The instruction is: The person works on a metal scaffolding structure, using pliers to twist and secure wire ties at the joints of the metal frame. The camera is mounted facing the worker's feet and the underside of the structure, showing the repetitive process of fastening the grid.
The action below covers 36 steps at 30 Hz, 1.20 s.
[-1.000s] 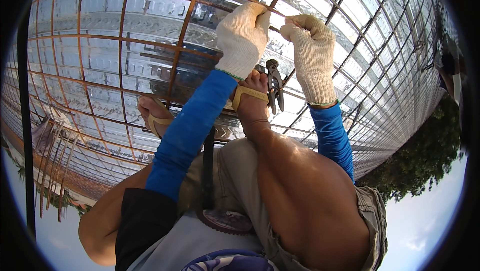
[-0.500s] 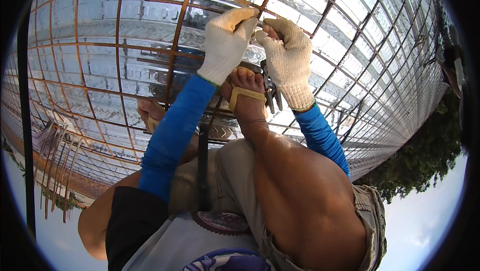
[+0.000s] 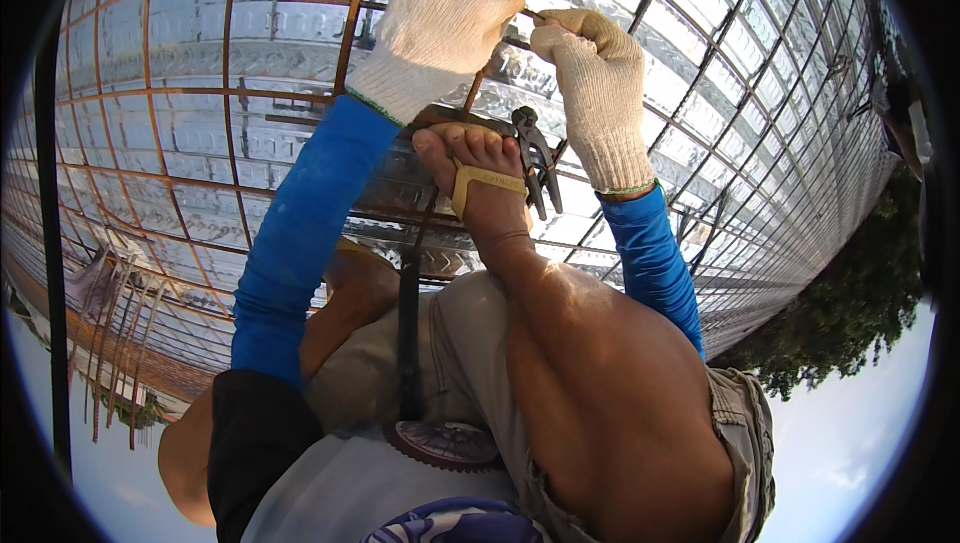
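My left hand (image 3: 435,38), in a white knit work glove, is closed over a crossing of the rusty rebar mesh (image 3: 350,33). My right hand (image 3: 600,93), gloved alike, faces it with thumb and fingers pinched together. A short dark piece of thin wire (image 3: 533,15) shows between the two sets of fingertips; its ends are hidden in the gloves. Below the hands, a pair of dark end-cutting pincers (image 3: 537,158) rests by my sandaled foot (image 3: 485,158), handles toward me. No hand touches the pincers.
Shiny corrugated metal sheeting (image 3: 190,53) lies under the bar grid, which stretches far to the right. Upright rebar ends (image 3: 125,343) stick out at the left edge. Trees (image 3: 830,313) stand at the right. My feet are on the mesh.
Both hands have moved up and away from my body, the left one turning its back upward. The pincers beside my foot now show more fully. My other foot has drawn back.
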Tool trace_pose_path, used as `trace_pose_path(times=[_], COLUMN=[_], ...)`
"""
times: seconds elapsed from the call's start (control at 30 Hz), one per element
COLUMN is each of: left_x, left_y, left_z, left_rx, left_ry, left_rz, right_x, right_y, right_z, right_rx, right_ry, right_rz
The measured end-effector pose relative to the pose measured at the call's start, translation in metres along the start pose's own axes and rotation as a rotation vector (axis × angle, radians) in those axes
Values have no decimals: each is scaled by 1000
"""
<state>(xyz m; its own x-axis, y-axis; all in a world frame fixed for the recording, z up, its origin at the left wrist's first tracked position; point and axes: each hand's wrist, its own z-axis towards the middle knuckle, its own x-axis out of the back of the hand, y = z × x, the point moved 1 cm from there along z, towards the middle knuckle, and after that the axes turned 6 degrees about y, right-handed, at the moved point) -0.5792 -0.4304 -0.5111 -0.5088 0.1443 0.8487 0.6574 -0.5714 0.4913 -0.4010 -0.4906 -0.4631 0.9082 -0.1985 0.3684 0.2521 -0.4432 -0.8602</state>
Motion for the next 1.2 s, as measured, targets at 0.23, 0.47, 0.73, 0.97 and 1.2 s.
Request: trace_pose_path(times=[0.23,0.47,0.73,0.97,1.2], left_x=[-6,26,0,-15,-21], left_y=[-28,-18,3,-3,12], left_z=[-4,41,11,-11,-12], left_rx=[74,277,187,32,300], left_ry=[-103,-384,-199,58,105], left_rz=[-355,-359,-83,-161,-193], right_x=[-8,-31,-32,-36,-26], right_y=[-9,1,-2,4,3], right_z=[-16,-34,-39,-39,-39], right_rx=[70,142,-17,91,86], right_ry=[15,82,51,118,68], right_rz=[-95,-300,-73,-40,-5])
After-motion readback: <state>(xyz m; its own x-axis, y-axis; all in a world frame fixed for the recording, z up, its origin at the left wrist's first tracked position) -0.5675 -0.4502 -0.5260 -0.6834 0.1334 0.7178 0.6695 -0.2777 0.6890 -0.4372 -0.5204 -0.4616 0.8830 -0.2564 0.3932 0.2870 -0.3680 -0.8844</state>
